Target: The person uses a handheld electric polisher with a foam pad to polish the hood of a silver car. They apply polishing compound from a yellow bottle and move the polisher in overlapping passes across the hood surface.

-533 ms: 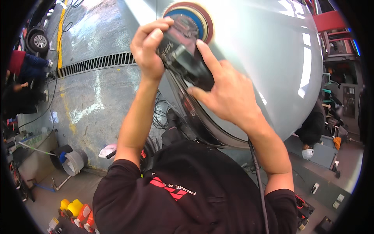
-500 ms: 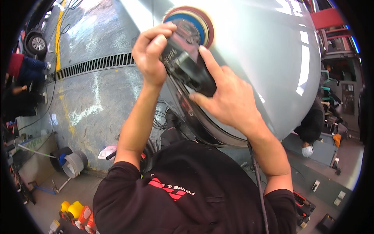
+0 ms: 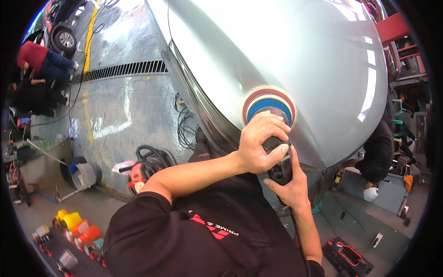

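A black electric polisher [image 3: 280, 171] rests with its round pad [image 3: 248, 99] on the silver car panel [image 3: 323, 60], close to the panel's near edge. The pad has a maroon rim, a cream layer and a blue backing. My left hand [image 3: 262, 142] is closed over the polisher's head, fingers wrapped across the top. Farther back, my right hand [image 3: 295, 189] grips the rear body, its thumb on the near side and a finger stretched along the housing. A dark cord [image 3: 297, 235] runs from the tool's back end down past my right side. The pad's underside is hidden.
A red and black machine [image 3: 137, 177] stands on the floor at left, near coiled cables [image 3: 186, 131]. A floor grate [image 3: 120, 71] crosses behind. At right, a person in black [image 3: 379, 152] crouches by the car. Colourful bottles [image 3: 71, 220] stand lower left.
Both hands have drawn the polisher from the far left part of the panel toward me and to the right. My left forearm now lies across my front. The view has shifted slightly.
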{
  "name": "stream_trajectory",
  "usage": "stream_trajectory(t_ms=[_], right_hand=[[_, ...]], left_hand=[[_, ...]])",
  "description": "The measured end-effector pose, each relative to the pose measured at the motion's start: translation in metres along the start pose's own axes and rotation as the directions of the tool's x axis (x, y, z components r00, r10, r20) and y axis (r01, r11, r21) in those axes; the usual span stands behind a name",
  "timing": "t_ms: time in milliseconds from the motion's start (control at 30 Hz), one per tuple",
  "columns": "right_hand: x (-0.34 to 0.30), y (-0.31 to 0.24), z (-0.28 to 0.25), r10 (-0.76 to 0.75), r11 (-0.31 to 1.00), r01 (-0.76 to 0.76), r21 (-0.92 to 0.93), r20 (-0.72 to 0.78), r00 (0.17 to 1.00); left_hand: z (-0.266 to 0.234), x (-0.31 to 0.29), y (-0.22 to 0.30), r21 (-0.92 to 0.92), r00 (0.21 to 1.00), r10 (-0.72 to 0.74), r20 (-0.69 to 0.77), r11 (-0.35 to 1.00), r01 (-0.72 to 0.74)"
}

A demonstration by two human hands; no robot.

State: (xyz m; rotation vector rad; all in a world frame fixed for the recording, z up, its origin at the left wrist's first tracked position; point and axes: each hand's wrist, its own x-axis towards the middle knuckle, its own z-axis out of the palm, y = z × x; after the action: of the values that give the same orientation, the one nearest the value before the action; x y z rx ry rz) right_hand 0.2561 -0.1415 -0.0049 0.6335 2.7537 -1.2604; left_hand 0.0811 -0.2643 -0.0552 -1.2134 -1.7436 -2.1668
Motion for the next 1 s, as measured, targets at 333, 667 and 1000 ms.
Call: stream_trajectory(t_ms=[333,667,1000], right_hand=[[-0.054,0.082,-0.035,0.105,0.986,-0.112,0.119,0.062,0.993],[-0.058,0.071,-0.032,0.069,0.987,-0.07,0.144,0.014,0.998],[-0.082,0.058,-0.097,0.167,0.777,-0.078,0.625,-0.085,0.982]], left_hand=[[0.129,-0.024,0.138,-0.203,0.945,0.067,0.32,0.979,-0.001],[0.143,-0.019,0.285,-0.683,0.432,0.57,0.699,0.712,0.164],[0.168,-0.027,0.316,-0.876,0.345,0.825,0.447,0.483,-0.021]])
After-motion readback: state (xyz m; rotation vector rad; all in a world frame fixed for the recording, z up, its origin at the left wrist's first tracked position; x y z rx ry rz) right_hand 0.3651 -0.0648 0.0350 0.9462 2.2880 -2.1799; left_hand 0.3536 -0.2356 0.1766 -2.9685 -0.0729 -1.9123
